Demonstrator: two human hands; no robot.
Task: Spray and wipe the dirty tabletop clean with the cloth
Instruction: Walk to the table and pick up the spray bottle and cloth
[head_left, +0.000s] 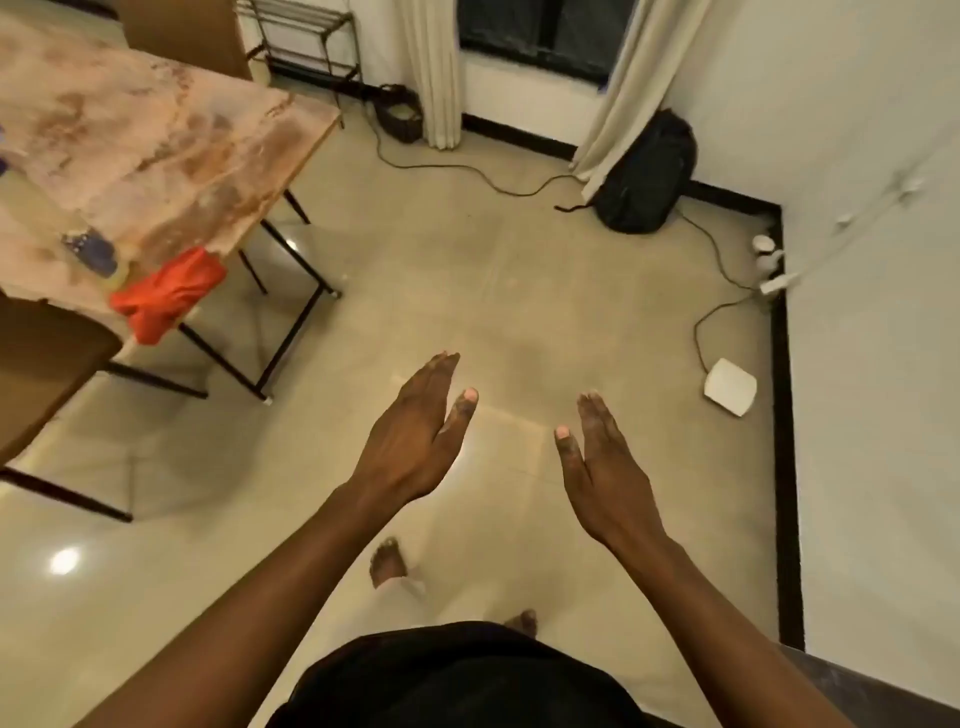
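Note:
The dirty tabletop (171, 135), smeared with brown stains, fills the upper left. A red cloth (166, 293) hangs over its near right edge. Beside the cloth lies a clear spray bottle with a blue label (91, 252), on its side on the table. My left hand (415, 436) and my right hand (605, 462) are stretched out in front of me over the bare floor, palms facing each other, fingers straight, holding nothing. Both hands are well to the right of the table and apart from the cloth and bottle.
A brown chair (47, 364) stands at the table's near left. A black backpack (647, 176) leans by the curtain (618, 98). Cables (467, 169) run across the floor to a white box (730, 387) near the right wall. A metal rack (306, 41) stands at the back.

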